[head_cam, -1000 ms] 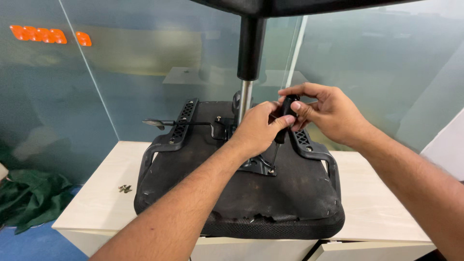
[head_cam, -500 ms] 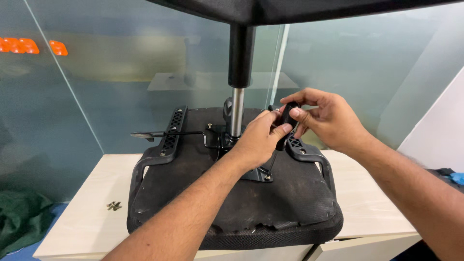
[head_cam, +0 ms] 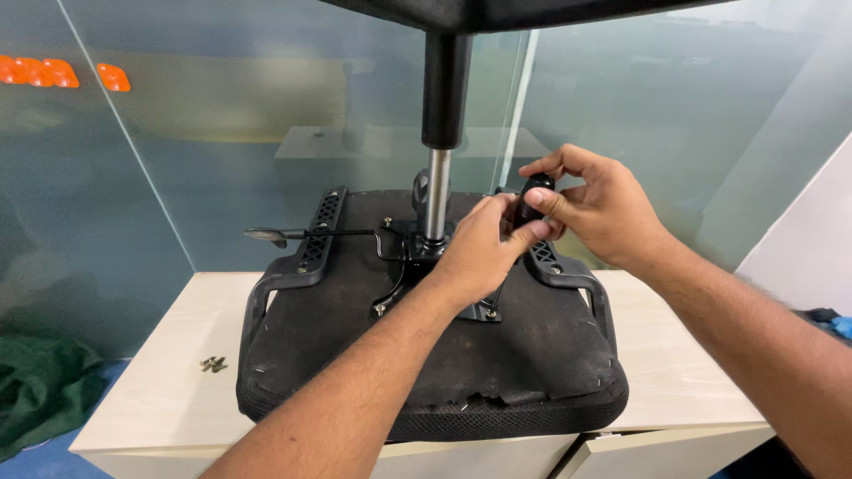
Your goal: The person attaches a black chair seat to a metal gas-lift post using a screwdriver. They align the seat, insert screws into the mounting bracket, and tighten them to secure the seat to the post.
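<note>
Frosted glass wall (head_cam: 177,160) fills the back, close behind everything. In front of it a pale wooden cabinet (head_cam: 160,355), top mostly covered by an upturned black chair seat (head_cam: 426,355), underside up, its front edge overhanging the cabinet's near edge slightly and frayed there. From the seat's middle a metal post (head_cam: 436,191) stands upright into a black sleeve and the chair base at the top of view. Metal plate (head_cam: 417,266) bolted around the post foot, with a thin lever (head_cam: 293,235) sticking out to the left, past the left arm bracket (head_cam: 315,239). Right arm bracket (head_cam: 559,266) runs along the seat's right edge. Both hands meet just right of the post, above the far end of that right bracket. Right hand (head_cam: 603,208) is wrapped on a small black knob (head_cam: 532,200), fingers curled over its top and thumb on the side. Left hand (head_cam: 479,253) comes in from below, fingertips pinching the lower end of the same knob, touching the right hand. Free cabinet top shows on the left and right of the seat; a few small screws (head_cam: 213,364) lie on the left strip, well apart from the hands. Green cloth (head_cam: 40,390) on the floor lower left.
</note>
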